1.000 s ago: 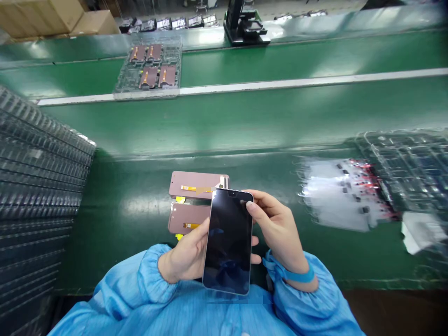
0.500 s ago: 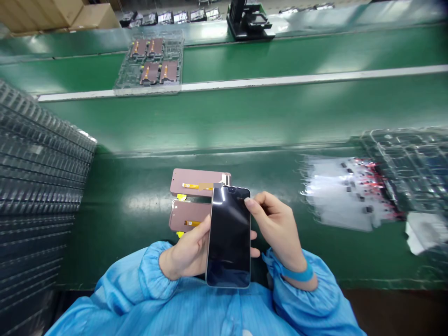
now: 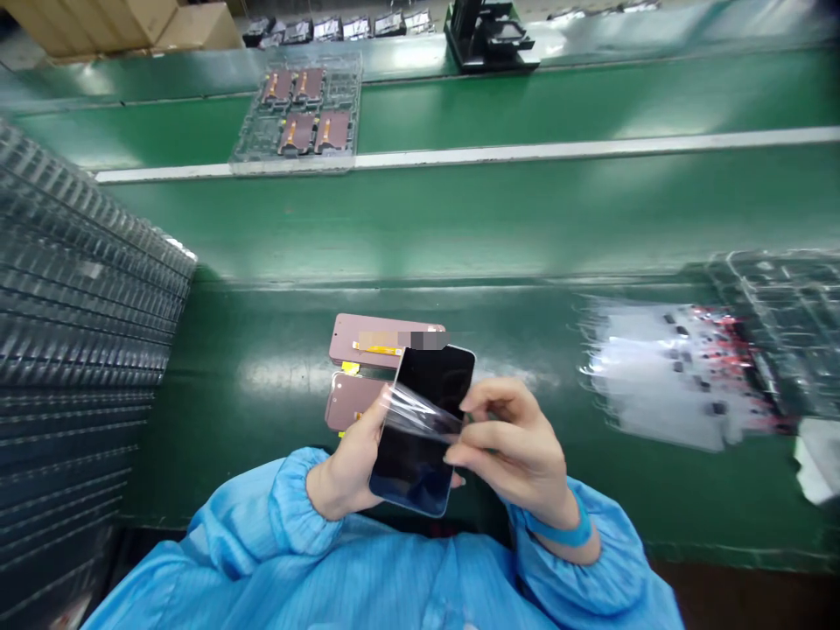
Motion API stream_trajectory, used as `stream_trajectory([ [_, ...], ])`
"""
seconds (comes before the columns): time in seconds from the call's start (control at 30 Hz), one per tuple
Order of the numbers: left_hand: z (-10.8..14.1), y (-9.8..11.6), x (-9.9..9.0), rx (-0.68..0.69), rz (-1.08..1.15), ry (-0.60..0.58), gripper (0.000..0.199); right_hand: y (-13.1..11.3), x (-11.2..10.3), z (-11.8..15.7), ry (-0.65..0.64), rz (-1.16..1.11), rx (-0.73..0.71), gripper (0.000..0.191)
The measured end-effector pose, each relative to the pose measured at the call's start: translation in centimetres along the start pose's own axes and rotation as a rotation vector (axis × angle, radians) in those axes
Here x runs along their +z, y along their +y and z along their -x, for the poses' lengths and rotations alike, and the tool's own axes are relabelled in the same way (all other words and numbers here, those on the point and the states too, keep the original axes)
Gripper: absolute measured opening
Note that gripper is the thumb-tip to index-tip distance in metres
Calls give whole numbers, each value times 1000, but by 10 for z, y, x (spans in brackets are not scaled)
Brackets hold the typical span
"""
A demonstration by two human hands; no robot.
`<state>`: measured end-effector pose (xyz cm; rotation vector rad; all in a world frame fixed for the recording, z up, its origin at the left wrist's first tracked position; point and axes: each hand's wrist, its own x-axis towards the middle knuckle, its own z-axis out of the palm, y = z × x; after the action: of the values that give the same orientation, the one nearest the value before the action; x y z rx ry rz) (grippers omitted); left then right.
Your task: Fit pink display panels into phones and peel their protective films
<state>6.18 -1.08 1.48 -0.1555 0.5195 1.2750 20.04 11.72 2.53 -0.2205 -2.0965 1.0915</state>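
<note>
My left hand (image 3: 347, 464) grips a black-faced phone display panel (image 3: 437, 378) from below, tilted toward me. My right hand (image 3: 512, 446) pinches a transparent film (image 3: 420, 411), which is bent up and partly lifted off the glass across the panel's middle. Behind the panel, two pink-backed display panels lie on the green belt. The upper one (image 3: 371, 341) and lower one (image 3: 351, 402) each carry a yellow flex strip. The panel and my left hand partly hide the lower one, and the upper one's right end is blurred.
A tall stack of transparent trays (image 3: 79, 306) rises at my left. A pile of film sheets (image 3: 669, 376) and a transparent tray (image 3: 780, 324) lie to the right. Across the white-striped belt (image 3: 525, 149) stand a tray holding several panels (image 3: 308, 114) and a black fixture (image 3: 489, 35).
The film has lifted off the screen and now curves up between my fingers. My right hand has moved from the panel's top corner to its middle, and the panel has tilted.
</note>
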Motion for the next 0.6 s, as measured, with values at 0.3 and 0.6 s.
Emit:
stream_trajectory([
  [0.3, 4, 16, 13, 194, 44, -59, 73, -3, 0, -6, -215, -203, 47, 25],
  [0.6, 3, 17, 14, 170, 43, -84, 75, -5, 0, -8, -240, -182, 42, 23],
])
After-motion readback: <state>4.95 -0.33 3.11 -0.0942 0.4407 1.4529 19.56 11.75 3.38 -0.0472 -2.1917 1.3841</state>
